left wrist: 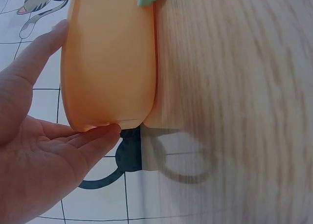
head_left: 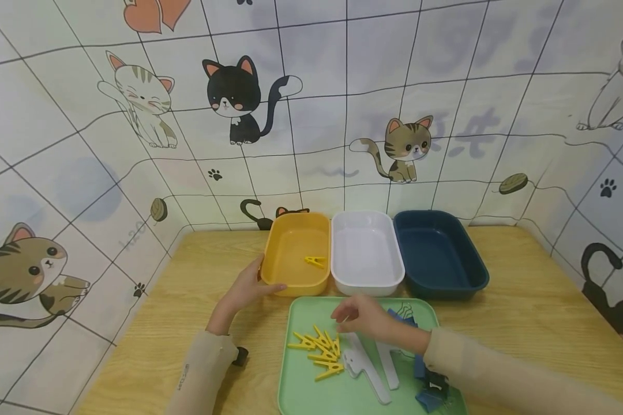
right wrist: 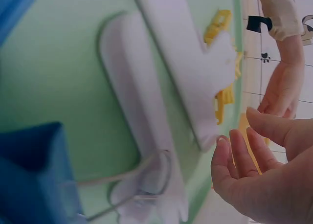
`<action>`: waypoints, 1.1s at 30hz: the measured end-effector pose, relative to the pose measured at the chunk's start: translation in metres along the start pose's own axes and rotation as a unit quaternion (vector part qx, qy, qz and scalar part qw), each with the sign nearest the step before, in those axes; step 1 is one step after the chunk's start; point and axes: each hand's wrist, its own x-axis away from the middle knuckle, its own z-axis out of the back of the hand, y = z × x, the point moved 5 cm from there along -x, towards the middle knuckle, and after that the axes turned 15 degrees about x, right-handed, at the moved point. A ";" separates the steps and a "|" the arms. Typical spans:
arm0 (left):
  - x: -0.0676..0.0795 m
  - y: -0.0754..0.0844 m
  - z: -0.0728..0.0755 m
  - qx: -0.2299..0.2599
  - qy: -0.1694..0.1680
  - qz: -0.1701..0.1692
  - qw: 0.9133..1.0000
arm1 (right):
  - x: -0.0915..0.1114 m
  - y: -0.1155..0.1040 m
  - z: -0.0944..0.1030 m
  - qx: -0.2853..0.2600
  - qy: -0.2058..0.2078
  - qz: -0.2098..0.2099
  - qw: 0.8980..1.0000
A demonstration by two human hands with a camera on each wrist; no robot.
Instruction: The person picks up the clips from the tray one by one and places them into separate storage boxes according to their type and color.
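Pegs (head_left: pixel 326 355) lie at nine o'clock on the tray (head_left: pixel 302 397), one peg (head_left: pixel 315 261) in the yellow tub (head_left: pixel 291 248) at eleven, which the spread left hand (head_left: pixel 246 287) touches. The right hand (head_left: pixel 366 318) hovers empty, loosely curved, at twelve. Sorting seems underway; next likely needs a peg pinched.

Beyond the far edge of the tray (head_left: pixel 299 385) we see three bins (head_left: pixel 368 287), a peg (head_left: pixel 314 261) in the leftmost. Pegs (head_left: pixel 326 350) lie nearer the tray's left edge, pieces (head_left: pixel 367 370) centrally, probably clips (head_left: pixel 430 399) right.
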 end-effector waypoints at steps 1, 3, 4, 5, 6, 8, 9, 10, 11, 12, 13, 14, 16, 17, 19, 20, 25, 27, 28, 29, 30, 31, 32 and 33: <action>0.000 0.000 0.000 0.001 0.000 0.000 1.000 | 0.001 0.001 -0.001 -0.002 -0.001 -0.002 1.000; 0.000 0.000 0.000 -0.001 0.000 -0.003 1.000 | 0.003 0.003 -0.003 -0.007 -0.003 -0.009 1.000; 0.000 0.000 0.000 0.002 -0.003 -0.005 1.000 | 0.003 0.004 -0.003 -0.011 -0.004 -0.015 1.000; -0.001 0.000 0.000 0.005 -0.006 -0.007 1.000 | 0.003 0.006 -0.003 -0.013 -0.006 -0.020 1.000; -0.001 0.000 -0.001 0.011 -0.007 -0.008 1.000 | 0.003 0.007 -0.003 -0.015 -0.009 -0.024 1.000; -0.002 0.000 -0.001 0.023 -0.013 -0.014 1.000 | 0.003 0.009 -0.004 -0.015 -0.014 -0.028 0.999; -0.003 0.000 -0.002 0.030 -0.015 -0.013 0.999 | 0.003 0.010 -0.005 -0.012 -0.017 -0.030 0.999; -0.002 0.005 -0.003 0.035 -0.019 -0.012 0.999 | 0.002 0.011 -0.005 -0.012 -0.020 -0.031 0.999; 0.000 0.011 -0.004 0.040 -0.019 -0.011 0.999 | 0.002 0.011 -0.005 -0.010 -0.023 -0.031 0.999; 0.002 0.017 -0.004 0.043 -0.020 -0.010 0.999 | 0.002 0.012 -0.005 -0.009 -0.025 -0.028 0.999; 0.004 0.022 -0.005 0.047 -0.019 -0.007 0.999 | 0.001 0.013 -0.006 -0.006 -0.027 -0.026 0.999; 0.006 0.028 -0.006 0.050 -0.020 -0.004 0.999 | 0.000 0.014 -0.006 -0.002 -0.028 -0.023 0.999; 0.010 0.039 -0.007 0.051 -0.020 0.001 0.998 | -0.003 0.016 -0.006 0.003 -0.031 -0.017 0.999; 0.011 0.040 -0.007 0.052 -0.019 0.000 0.998 | -0.004 0.017 -0.006 0.007 -0.031 -0.013 0.999; 0.010 0.040 -0.007 0.052 -0.018 -0.001 0.998 | -0.006 0.019 -0.006 0.012 -0.033 -0.007 0.999; 0.010 0.040 -0.007 0.052 -0.018 -0.002 0.999 | -0.007 0.019 -0.006 0.015 -0.033 -0.005 0.999; 0.009 0.041 -0.007 0.052 -0.018 -0.007 0.998 | -0.013 0.021 -0.006 0.037 -0.035 0.016 0.999; 0.009 0.041 -0.008 0.057 -0.018 -0.006 0.998 | -0.014 0.021 -0.005 0.039 -0.040 0.028 0.998; 0.009 0.041 -0.008 0.059 -0.018 -0.006 0.998 | -0.015 0.020 -0.004 0.037 -0.043 0.033 0.998; 0.009 0.041 -0.009 0.060 -0.017 -0.005 0.998 | -0.015 0.020 -0.003 0.037 -0.046 0.038 0.998; 0.009 0.041 -0.009 0.060 -0.017 -0.006 0.998 | -0.015 0.020 -0.003 0.035 -0.050 0.042 0.997; 0.009 0.042 -0.009 0.058 -0.017 -0.008 0.998 | -0.015 0.020 -0.002 0.032 -0.055 0.045 0.997; 0.009 0.042 -0.009 0.058 -0.017 -0.009 0.998 | -0.016 0.019 -0.001 0.032 -0.059 0.052 0.996; 0.009 0.042 -0.009 0.057 -0.016 -0.008 0.998 | -0.016 0.019 0.000 0.031 -0.065 0.055 0.996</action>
